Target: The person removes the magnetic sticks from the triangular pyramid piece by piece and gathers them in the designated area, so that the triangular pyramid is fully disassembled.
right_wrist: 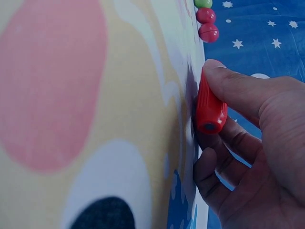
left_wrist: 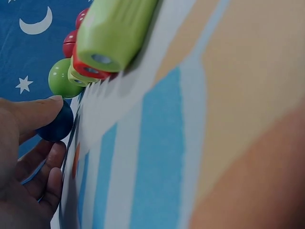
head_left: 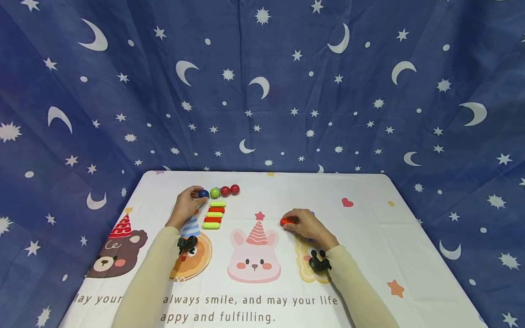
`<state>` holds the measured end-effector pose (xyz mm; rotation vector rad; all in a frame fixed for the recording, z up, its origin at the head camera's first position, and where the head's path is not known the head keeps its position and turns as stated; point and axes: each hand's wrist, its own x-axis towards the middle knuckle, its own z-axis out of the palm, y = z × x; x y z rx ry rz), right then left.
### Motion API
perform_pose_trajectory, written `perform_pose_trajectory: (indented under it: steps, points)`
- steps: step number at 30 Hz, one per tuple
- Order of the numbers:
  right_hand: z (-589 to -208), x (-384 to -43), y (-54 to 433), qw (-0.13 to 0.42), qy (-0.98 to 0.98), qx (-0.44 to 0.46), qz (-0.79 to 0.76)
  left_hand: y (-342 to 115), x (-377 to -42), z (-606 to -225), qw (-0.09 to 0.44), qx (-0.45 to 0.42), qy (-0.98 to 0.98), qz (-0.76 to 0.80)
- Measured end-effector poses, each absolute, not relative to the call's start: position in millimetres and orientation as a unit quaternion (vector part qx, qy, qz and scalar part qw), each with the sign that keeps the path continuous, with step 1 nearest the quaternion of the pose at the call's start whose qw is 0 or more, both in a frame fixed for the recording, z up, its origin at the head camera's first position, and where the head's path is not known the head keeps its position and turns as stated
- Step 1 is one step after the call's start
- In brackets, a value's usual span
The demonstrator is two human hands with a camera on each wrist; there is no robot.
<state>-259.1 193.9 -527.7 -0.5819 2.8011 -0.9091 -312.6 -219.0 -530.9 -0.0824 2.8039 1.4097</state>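
Observation:
My left hand [head_left: 189, 205] pinches a dark blue ball [left_wrist: 58, 123] between thumb and fingers at the left end of a row of balls. Right beside it sits a green ball [head_left: 215, 193], followed by two red balls [head_left: 225, 191]. Below that row, yellow-green and red ribbed sticks alternate in a stack-like column; a yellow-green stick [head_left: 211, 225] lies nearest me. Farther right, my right hand [head_left: 305, 224] grips a red ribbed stick [right_wrist: 211, 102] with a hole in its end, close over the tablecloth.
A white tablecloth [head_left: 254, 196] printed with cartoon animals and lettering covers the table. Behind it hangs a blue curtain [head_left: 262, 100] with moons and stars. Each wrist wears a small black device, such as the left wrist's black device [head_left: 187, 243].

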Motion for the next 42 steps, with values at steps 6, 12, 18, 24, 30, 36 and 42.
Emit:
perform_pose_trajectory:
  steps: [6,12,18,24,30,36,42]
  points:
    - [-527.5,-259.1,193.9,0.068,0.931,-0.196,-0.301,-219.2,-314.2,-530.5,0.002,-0.018,0.895,0.445]
    - [-527.9,-259.5,194.0,0.069,0.931,-0.195,-0.300,-220.1,-315.9,-531.5,-0.001,-0.008,0.897,0.443]
    - [-529.7,-259.6,193.7,0.068,0.932,-0.196,-0.297,-222.0,-312.5,-525.4,0.015,-0.013,0.893,0.449]
    - [-527.3,-259.0,194.1,0.062,0.929,-0.207,-0.301,-224.9,-308.7,-518.7,0.014,-0.017,0.893,0.450]
    - [-526.8,-258.8,193.8,0.066,0.930,-0.202,-0.300,-228.2,-302.5,-515.1,-0.013,-0.004,0.889,0.457]
    - [-527.0,-258.9,194.2,0.063,0.932,-0.204,-0.295,-225.9,-298.6,-511.7,-0.048,0.030,0.885,0.462]
    - [-527.9,-258.4,193.8,0.064,0.930,-0.203,-0.300,-218.8,-291.0,-504.9,-0.066,0.040,0.876,0.477]
